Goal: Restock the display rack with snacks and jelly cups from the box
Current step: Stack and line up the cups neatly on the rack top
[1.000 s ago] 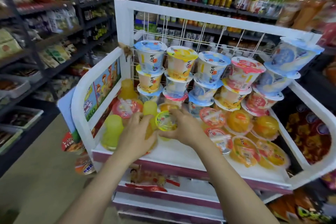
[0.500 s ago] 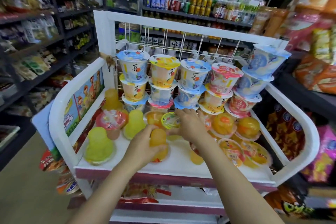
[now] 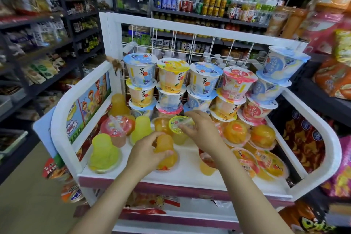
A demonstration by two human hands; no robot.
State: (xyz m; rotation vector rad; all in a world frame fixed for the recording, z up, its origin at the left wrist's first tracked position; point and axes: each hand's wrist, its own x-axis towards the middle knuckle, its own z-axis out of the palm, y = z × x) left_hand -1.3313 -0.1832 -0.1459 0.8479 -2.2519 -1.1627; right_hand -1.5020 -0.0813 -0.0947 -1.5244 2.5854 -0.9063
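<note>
A white display rack (image 3: 62, 119) holds jelly cups on its top shelf. My left hand (image 3: 146, 154) grips an upside-down orange jelly cup (image 3: 165, 150) standing on the shelf near the front. My right hand (image 3: 203, 131) holds a green-lidded yellow jelly cup (image 3: 179, 125) upright just behind it. Stacked tall cups (image 3: 171, 76) with blue, yellow and pink lids lean against the wire back. Yellow-green inverted cups (image 3: 103, 153) stand at the left, orange fruit cups (image 3: 263, 136) at the right. The box is not in view.
Dark store shelves with packaged goods line the left aisle (image 3: 38, 47). Drink cans and bottles fill the shelf (image 3: 210, 8) behind the rack. Snack bags (image 3: 334, 80) crowd the right side. A lower rack shelf (image 3: 171, 213) holds flat packets. The floor (image 3: 24, 195) lies at lower left.
The view has shifted so the rack sits more central. My left hand drew back toward the front with the orange cup, which now stands on the shelf. My right hand stays on the green-lidded cup.
</note>
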